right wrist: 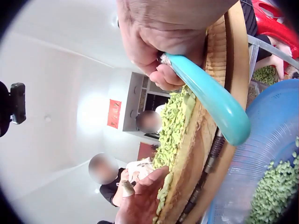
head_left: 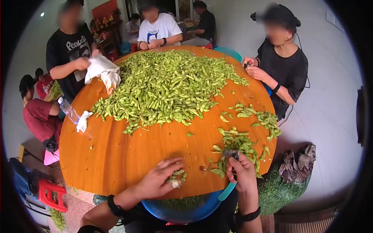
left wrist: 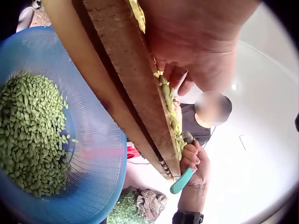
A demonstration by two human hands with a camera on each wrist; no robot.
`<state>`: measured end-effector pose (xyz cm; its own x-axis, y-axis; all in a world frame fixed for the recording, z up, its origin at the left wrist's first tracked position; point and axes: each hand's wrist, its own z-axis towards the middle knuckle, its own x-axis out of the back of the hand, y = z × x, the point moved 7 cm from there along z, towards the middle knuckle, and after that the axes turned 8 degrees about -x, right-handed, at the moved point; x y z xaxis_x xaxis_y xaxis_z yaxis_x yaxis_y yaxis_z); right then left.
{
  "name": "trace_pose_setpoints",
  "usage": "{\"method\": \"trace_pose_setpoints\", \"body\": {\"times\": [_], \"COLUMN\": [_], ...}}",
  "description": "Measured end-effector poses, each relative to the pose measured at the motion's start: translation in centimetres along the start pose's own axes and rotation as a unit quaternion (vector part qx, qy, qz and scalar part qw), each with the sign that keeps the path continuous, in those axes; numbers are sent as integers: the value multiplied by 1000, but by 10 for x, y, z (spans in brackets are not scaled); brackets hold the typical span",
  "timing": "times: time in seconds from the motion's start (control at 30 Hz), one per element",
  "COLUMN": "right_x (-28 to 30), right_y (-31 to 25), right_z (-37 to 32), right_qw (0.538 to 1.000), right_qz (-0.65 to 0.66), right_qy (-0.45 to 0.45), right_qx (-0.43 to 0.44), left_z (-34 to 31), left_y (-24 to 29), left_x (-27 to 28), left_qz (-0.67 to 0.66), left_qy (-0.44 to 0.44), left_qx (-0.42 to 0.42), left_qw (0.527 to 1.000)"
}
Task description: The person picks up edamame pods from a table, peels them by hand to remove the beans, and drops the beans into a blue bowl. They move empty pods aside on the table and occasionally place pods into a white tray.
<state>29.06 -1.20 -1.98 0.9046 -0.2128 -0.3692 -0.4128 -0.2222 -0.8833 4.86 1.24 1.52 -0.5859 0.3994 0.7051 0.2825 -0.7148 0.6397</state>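
In the head view my left hand (head_left: 157,180), its thumb tip wrapped in white, is at the table's near edge beside a small cluster of green beans (head_left: 178,174). Its fingers extend loosely over them. My right hand (head_left: 241,173) grips a tool with a curved teal handle (head_left: 227,192); a grey metal end shows above the fist. Right beside that fist lies a small heap of edamame pods (head_left: 241,143). The right wrist view shows the teal handle (right wrist: 210,98) sticking out below the curled fingers.
A blue basket (left wrist: 119,172) with shelled beans sits below the table edge. The large pod pile (head_left: 163,85) covers the round table's (head_left: 116,155) far half. A bottle (head_left: 68,110) and crumpled tissue (head_left: 83,121) stand left. Several people surround the table, one holding a white cloth (head_left: 103,72).
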Motion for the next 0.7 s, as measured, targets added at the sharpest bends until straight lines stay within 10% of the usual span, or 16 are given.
{"method": "trace_pose_setpoints", "body": {"times": [0.47,0.7], "right_x": [32,40], "right_y": [8,23], "right_z": [-45,-71], "right_qw": [998,997], "right_qz": [-4,4], "right_qy": [59,76], "right_qx": [22,6], "left_z": [-13,-50], "left_y": [44,61], "left_x": [-58,-89], "left_qz": [22,273], "left_qy": [-31,14], "left_qx": [-51,-180], "left_qw": [998,945]}}
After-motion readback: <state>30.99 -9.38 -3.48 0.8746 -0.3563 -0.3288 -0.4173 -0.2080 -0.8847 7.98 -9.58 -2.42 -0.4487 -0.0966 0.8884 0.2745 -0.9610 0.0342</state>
